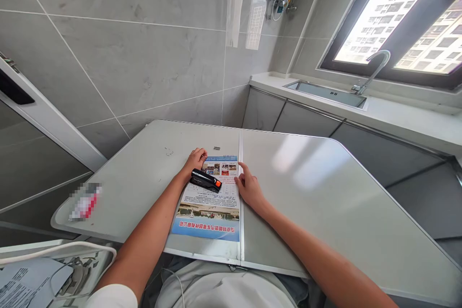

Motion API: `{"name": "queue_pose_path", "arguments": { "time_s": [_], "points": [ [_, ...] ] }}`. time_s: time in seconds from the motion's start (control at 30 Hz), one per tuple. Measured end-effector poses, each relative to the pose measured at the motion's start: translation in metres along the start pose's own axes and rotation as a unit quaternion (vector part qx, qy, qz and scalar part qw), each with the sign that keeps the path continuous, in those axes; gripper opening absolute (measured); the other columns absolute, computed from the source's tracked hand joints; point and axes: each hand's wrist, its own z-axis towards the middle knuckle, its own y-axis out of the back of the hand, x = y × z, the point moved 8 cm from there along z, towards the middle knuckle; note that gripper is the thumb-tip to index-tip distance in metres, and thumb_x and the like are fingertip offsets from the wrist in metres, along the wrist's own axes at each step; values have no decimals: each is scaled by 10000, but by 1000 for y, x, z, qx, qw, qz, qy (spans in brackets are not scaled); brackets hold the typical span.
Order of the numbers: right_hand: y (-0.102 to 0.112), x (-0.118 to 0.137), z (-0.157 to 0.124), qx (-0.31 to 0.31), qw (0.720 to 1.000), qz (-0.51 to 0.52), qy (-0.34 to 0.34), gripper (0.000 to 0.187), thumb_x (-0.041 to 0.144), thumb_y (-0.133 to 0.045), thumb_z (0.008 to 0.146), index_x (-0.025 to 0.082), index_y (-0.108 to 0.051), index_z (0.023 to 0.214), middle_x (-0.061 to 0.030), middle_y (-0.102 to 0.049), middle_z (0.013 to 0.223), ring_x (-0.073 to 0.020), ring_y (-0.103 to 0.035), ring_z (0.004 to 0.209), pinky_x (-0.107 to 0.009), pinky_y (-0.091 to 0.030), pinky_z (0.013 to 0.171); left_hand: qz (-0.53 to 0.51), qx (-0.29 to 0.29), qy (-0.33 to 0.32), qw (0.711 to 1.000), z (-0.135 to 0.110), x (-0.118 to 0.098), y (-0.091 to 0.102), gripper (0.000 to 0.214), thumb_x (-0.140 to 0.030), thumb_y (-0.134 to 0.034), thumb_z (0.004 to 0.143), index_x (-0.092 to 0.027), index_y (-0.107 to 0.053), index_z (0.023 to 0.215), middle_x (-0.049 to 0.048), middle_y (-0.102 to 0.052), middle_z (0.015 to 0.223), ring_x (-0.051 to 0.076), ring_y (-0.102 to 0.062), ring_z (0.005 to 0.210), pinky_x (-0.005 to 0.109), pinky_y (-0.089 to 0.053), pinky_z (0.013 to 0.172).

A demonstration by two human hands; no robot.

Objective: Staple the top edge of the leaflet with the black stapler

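Observation:
A printed leaflet (211, 202) with blue bands and small photos lies flat on the table, its print upside down to me. On its left part rests a black stapler (205, 180) with an orange end, touched by neither set of fingertips. My left hand (196, 160) is at the leaflet's far left corner, fingers curled together against the paper's edge. At the opposite edge is my right hand (250, 186), its index finger stretched forward and its thumb by the paper, the other fingers bent. Just beyond the leaflet lies a small strip of staples (216, 147).
The pale table (288, 202) has a metal seam running beside the leaflet. A blurred red and white item (85, 202) sits at its left end. Lower left, papers and a cable (72, 246) occupy a white container. A counter with a sink (327, 94) stands beyond on the right.

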Motion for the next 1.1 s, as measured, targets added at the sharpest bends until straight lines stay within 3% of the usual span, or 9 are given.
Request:
{"name": "queue_pose_path", "arguments": {
  "time_s": [0.1,0.17,0.27,0.43,0.57,0.67,0.83,0.97,1.1],
  "points": [
    [6,3,-4,-1,1000,6,8,558,314,-437,987,201,-482,1532,20,-673,755,-207,-624,689,-311,-467,730,-27,-23,3,999,-1,0,4,151,-212,-488,982,-222,-627,1042,77,-655,1071,241,-618,1059,403,-509,971],
    [14,1,-3,1,1000,-1,4,404,300,-429,985,223,-678,1294,-16,-723,800,-206,-646,718,-311,-480,746,-54,-55,16,997,-2,1,11,223,-221,-460,998,-220,-618,1156,86,-643,1141,225,-627,1103,375,-524,964],
    [31,-7,2,17,1000,-10,-4,330,266,-455,954,236,-779,1009,-54,-786,907,-213,-677,766,-314,-497,754,-79,-80,18,994,-6,-6,19,238,-233,-466,994,-216,-647,1148,81,-635,1147,206,-637,1075,341,-533,927],
    [63,-34,14,78,995,-49,-37,327,239,-541,864,225,-844,988,-20,-715,702,-174,-569,595,-286,-425,609,-114,50,-54,991,-14,-47,0,272,-249,-453,1010,-200,-720,1022,67,-708,1082,204,-661,1034,350,-531,969],
    [86,-53,18,116,988,-77,-73,340,176,-592,791,235,-839,1017,31,-604,574,-155,-520,556,-271,-388,590,-117,177,-106,971,-26,-72,-19,333,-275,-448,1038,-234,-731,1209,66,-739,1192,215,-677,1144,362,-525,1050],
    [97,-61,18,143,980,-97,-101,371,125,-620,744,236,-812,1042,37,-619,586,-159,-539,560,-273,-396,599,-98,209,-142,963,-33,-80,-19,378,-220,-523,968,-257,-711,1294,62,-716,1302,225,-658,1231,365,-504,1115],
    [100,-44,21,99,985,-133,-45,115,276,-668,867,217,-762,894,28,-582,602,-158,-506,584,-284,-355,598,-33,233,-185,954,-39,-90,-22,407,-352,-695,920,-262,-691,1317,80,-702,1339,276,-615,1283,410,-443,1171],
    [77,-9,13,94,990,-67,76,338,518,-753,884,218,-717,1036,-28,-710,892,-185,-605,763,-295,-448,706,3,227,-184,956,-39,-95,-30,376,-490,-725,933,-267,-726,1235,88,-705,1294,294,-604,1263,432,-404,1165],
    [53,7,2,118,979,-103,128,380,397,-817,849,234,-700,1172,-68,-738,1073,-260,-668,984,-348,-492,854,-4,225,-187,956,-38,-97,-33,373,-522,-732,930,-258,-737,1194,90,-700,1268,291,-605,1221,419,-421,1124]
  ]
}}
